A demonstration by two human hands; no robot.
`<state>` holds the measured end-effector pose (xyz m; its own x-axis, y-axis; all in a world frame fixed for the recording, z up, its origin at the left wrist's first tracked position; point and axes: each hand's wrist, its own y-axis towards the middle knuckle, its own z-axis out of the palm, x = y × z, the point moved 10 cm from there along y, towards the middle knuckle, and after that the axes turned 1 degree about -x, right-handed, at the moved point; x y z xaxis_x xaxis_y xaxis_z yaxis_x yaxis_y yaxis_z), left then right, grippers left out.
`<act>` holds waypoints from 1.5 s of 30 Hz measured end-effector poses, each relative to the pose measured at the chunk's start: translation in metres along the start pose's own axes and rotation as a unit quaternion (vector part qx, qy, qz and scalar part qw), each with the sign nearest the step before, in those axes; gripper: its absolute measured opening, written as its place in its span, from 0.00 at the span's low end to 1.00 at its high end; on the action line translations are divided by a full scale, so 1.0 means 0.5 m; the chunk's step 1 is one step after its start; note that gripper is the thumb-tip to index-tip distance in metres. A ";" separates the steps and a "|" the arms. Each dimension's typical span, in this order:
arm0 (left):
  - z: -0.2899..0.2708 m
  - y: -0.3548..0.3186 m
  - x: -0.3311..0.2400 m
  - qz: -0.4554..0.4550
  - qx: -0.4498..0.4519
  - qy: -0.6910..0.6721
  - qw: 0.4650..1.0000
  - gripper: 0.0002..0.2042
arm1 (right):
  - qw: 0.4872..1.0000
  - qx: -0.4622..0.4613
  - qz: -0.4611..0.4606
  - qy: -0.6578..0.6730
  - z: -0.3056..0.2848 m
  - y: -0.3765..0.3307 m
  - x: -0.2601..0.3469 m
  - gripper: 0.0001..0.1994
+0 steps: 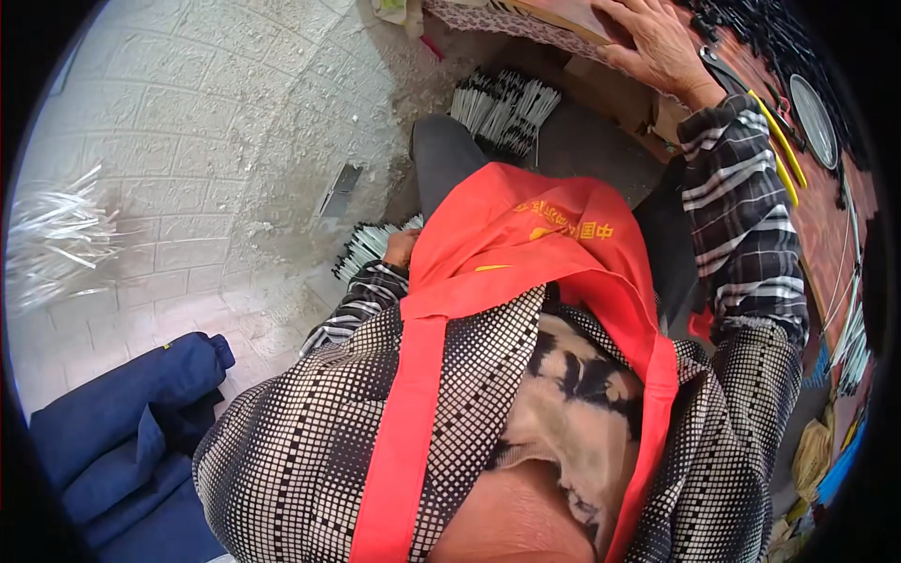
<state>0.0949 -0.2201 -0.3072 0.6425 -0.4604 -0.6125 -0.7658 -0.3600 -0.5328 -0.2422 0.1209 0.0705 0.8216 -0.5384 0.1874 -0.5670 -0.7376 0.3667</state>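
Observation:
Down by my left knee, my left hand (401, 247) is at a bundle of thin white strips with dark tips (364, 250). The red apron hides most of its fingers, so its grip does not show. At the far right, my right hand (657, 47) lies over the light wooden edge (563, 13) of the work table, fingers stretched out. Beside its wrist on the reddish tabletop (818, 220) are pliers with yellow handles (777, 145). A second bundle of white strips with black ends (504, 108) stands beyond my knees.
Loose white strips (61, 235) are at the far left. A small grey metal piece (338, 190) lies on the debris-strewn floor. Dark blue cloth (131, 422) is at lower left. On the table are a round clear-looking dish (813, 122) and many black strips (765, 28).

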 end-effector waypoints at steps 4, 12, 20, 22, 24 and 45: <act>-0.006 0.010 0.001 -0.009 -0.020 -0.031 0.999 0.17 | 1.000 -0.007 -0.014 0.001 0.004 -0.005 -0.005 0.27; -0.001 0.047 -0.049 0.017 -0.013 -0.002 1.000 0.16 | 1.000 -0.006 0.018 -0.018 -0.001 -0.026 -0.033 0.28; 0.003 0.096 0.025 -0.045 0.001 -0.135 0.990 0.14 | 0.999 -0.003 0.019 -0.028 0.014 -0.029 -0.053 0.29; 0.003 0.074 -0.012 -0.064 -0.001 -0.161 0.985 0.14 | 0.999 0.003 0.021 -0.026 0.013 -0.025 -0.051 0.29; -0.011 0.045 0.000 -0.106 -0.016 -0.166 0.980 0.15 | 1.000 0.003 0.011 -0.014 0.023 -0.009 -0.037 0.29; -0.013 -0.001 -0.063 -0.143 -0.016 -0.138 0.980 0.13 | 1.000 -0.012 0.005 0.027 0.010 -0.013 -0.030 0.30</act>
<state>0.0750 -0.2105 -0.2840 0.8102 -0.1004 -0.5775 -0.5502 -0.4700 -0.6902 -0.2514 0.1317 0.0607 0.8181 -0.5223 0.2405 -0.5743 -0.7216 0.3866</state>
